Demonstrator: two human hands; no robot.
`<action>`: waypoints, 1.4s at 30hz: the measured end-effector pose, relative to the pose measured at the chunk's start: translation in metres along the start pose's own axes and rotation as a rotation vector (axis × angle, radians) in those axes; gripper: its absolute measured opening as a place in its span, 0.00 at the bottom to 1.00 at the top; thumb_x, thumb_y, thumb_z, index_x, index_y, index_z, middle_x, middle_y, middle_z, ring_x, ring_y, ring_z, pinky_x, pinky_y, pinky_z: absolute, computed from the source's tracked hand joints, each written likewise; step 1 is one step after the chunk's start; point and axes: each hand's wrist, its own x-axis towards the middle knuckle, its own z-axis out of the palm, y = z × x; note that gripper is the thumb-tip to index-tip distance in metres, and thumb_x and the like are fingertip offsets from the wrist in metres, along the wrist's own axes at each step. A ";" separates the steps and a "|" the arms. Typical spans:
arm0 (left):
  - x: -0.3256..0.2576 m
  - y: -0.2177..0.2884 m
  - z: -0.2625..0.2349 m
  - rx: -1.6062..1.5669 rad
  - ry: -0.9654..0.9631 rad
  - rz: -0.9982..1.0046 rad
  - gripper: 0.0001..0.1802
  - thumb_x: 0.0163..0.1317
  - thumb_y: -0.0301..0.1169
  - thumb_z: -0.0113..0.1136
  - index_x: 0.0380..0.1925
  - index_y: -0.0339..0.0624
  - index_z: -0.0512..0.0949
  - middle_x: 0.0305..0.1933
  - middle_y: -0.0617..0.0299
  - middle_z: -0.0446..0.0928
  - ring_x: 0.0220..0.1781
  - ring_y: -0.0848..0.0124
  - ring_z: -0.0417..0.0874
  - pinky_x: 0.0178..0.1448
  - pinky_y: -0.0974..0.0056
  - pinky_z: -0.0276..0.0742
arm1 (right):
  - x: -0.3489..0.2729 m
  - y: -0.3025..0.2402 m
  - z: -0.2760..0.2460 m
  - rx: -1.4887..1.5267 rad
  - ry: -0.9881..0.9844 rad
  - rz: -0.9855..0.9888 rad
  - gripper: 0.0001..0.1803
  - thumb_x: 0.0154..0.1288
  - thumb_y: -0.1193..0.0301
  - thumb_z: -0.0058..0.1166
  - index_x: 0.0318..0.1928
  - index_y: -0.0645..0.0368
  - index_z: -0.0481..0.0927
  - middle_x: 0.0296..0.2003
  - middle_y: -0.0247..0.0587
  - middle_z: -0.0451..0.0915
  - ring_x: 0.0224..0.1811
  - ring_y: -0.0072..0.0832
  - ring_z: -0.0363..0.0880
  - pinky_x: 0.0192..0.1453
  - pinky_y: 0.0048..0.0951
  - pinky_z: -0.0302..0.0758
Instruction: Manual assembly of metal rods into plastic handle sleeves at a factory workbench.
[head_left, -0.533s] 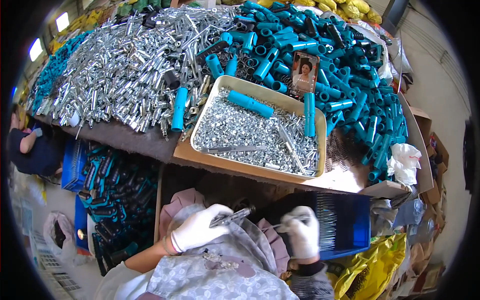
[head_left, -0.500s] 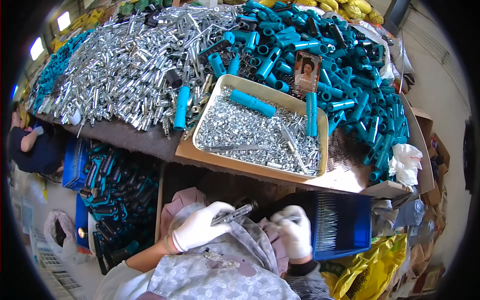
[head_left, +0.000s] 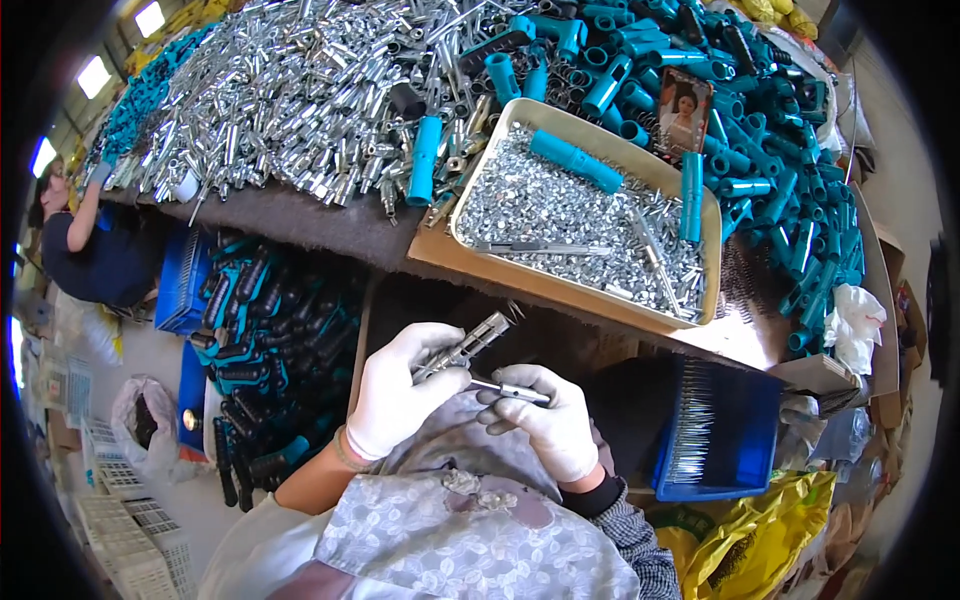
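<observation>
Gripping a slotted, silver metal cylinder (head_left: 472, 347) in front of the patterned grey apron (head_left: 450, 545), the white-gloved left hand (head_left: 400, 390) has fingers wrapped around it. The white-gloved right hand (head_left: 556, 422) pinches a slim silver metal rod (head_left: 522, 393); its tip contact cannot be confirmed. A slack pinch could drop the rod; a knock could dislodge the thin wire spring (head_left: 515, 311) at the cylinder's upper end.

Bright windows (head_left: 94, 77) glow at upper left; white glare burns out the worktop (head_left: 738, 335), shadow darkens beneath, edges curve.
</observation>
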 end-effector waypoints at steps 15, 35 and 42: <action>0.006 -0.008 -0.006 0.070 -0.053 -0.015 0.21 0.56 0.23 0.70 0.51 0.35 0.78 0.44 0.55 0.83 0.48 0.71 0.85 0.53 0.67 0.79 | 0.005 0.021 -0.005 -0.377 0.172 -0.179 0.09 0.64 0.75 0.60 0.42 0.67 0.81 0.33 0.36 0.82 0.33 0.20 0.80 0.38 0.23 0.77; -0.006 0.010 -0.030 0.400 -0.291 0.451 0.14 0.59 0.31 0.69 0.44 0.40 0.83 0.36 0.54 0.86 0.33 0.59 0.88 0.38 0.63 0.81 | -0.015 -0.050 -0.019 -0.576 0.068 -0.067 0.07 0.58 0.75 0.58 0.35 0.66 0.80 0.28 0.31 0.79 0.31 0.16 0.73 0.37 0.21 0.72; -0.011 -0.005 -0.038 0.297 -0.366 0.384 0.12 0.61 0.30 0.69 0.45 0.41 0.84 0.36 0.58 0.86 0.30 0.66 0.87 0.36 0.66 0.80 | -0.014 -0.040 -0.020 -0.545 0.081 -0.021 0.08 0.58 0.76 0.57 0.37 0.67 0.80 0.28 0.31 0.79 0.30 0.15 0.72 0.37 0.20 0.72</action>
